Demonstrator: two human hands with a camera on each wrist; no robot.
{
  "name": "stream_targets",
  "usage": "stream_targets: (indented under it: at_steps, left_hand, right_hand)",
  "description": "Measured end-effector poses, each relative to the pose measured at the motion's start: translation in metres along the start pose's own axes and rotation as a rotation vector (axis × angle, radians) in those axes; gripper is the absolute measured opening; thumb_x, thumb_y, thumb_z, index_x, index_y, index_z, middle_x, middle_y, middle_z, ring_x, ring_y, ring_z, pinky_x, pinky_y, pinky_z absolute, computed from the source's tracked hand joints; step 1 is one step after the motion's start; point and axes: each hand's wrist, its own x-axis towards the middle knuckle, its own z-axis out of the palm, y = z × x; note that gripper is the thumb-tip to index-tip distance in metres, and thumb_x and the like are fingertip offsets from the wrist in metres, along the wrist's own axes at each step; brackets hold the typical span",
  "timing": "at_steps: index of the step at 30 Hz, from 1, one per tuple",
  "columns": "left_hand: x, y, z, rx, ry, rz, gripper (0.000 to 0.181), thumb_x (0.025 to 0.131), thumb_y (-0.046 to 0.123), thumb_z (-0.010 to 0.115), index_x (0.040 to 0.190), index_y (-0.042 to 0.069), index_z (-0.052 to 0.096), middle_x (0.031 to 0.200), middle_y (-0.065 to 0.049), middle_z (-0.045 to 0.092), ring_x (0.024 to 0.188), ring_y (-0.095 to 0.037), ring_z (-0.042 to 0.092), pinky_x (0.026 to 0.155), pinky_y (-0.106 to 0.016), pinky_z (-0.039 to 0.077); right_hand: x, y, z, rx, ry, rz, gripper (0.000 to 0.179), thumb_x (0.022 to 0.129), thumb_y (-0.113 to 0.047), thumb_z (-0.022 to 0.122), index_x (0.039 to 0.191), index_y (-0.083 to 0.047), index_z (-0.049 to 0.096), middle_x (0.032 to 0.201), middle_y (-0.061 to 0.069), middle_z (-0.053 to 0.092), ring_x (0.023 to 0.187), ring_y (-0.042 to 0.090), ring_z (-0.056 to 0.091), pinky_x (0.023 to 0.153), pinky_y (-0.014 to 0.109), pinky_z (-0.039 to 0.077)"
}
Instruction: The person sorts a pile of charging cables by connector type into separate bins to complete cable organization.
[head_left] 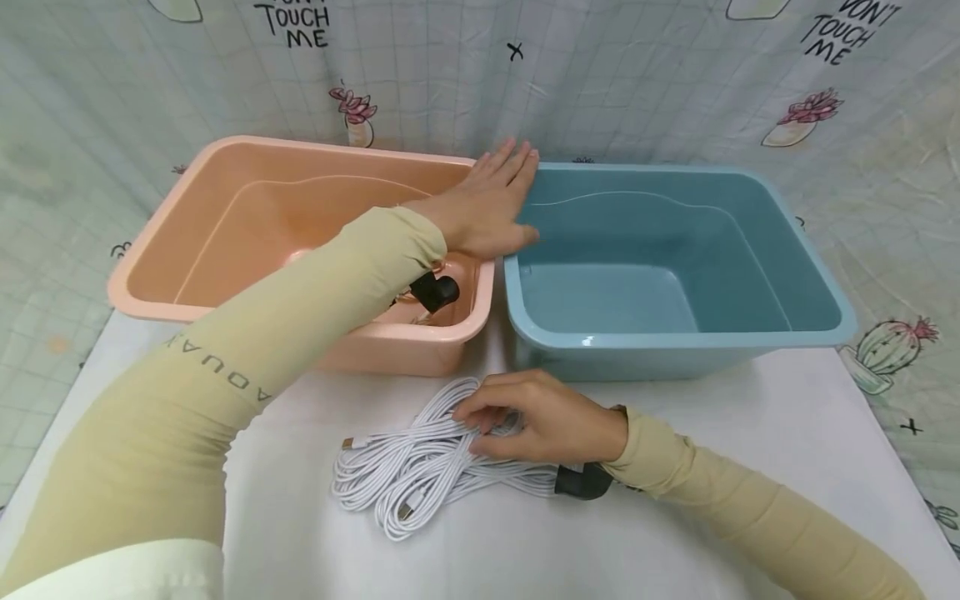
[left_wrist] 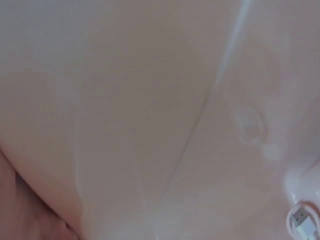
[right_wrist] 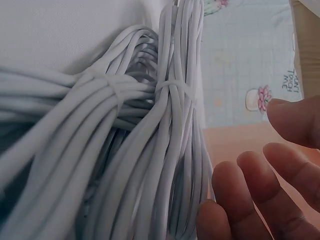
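My left hand rests on the right rim of a peach plastic bin, its fingers straight and pointing away. Low in front of the bins lie white USB cables in coiled, tied bundles. Over their right end is my right hand, with fingers bent loosely. In the right wrist view, the fingertips are right beside the cable bundle, and the thumb stands apart with nothing between. Inside the peach bin, the left wrist view catches a USB plug with pale cable.
A blue plastic bin stands right of the peach one, their rims close together. Both bins sit on a white-covered table. Behind hangs a printed cloth. Black wrist devices show beneath both wrists.
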Motion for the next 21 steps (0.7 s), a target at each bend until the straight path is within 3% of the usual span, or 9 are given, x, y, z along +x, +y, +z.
stream_targets:
  at_steps: [4,11,21]
  left_hand:
    - [0.0011,-0.0024,-0.0030,0.010,-0.005,0.021,0.085,0.097,0.040,0.036,0.153,0.004,-0.017,0.163,-0.012,-0.020,0.152,-0.028,-0.022,0.127,-0.047,-0.008]
    - [-0.0007,-0.0031,-0.0026,-0.014,-0.010,0.014,0.084,0.094,0.033,0.037,0.154,0.003,-0.013,0.164,-0.012,-0.017,0.153,-0.029,-0.021,0.127,-0.048,-0.008]
    - [-0.0030,-0.0019,-0.0025,-0.004,0.025,0.001,0.076,0.095,0.027,0.029,0.155,0.001,-0.009,0.165,-0.015,-0.012,0.154,-0.030,-0.016,0.128,-0.048,-0.005]
  right_hand:
    - [-0.0037,-0.0004,-0.0007,-0.011,0.014,0.002,0.030,0.085,-0.023,0.075,0.113,-0.016,0.070,0.098,-0.005,0.071,0.084,0.003,0.065,0.075,0.016,0.056]
    - [-0.0076,0.0018,-0.0001,0.009,0.025,0.002,0.029,0.086,-0.021,0.075,0.113,-0.014,0.070,0.102,-0.002,0.072,0.084,0.004,0.067,0.074,0.017,0.057]
    - [-0.0039,0.0010,-0.0018,-0.010,0.014,0.018,0.029,0.086,-0.023,0.074,0.113,-0.016,0.071,0.096,-0.004,0.071,0.084,0.002,0.065,0.075,0.016,0.056]
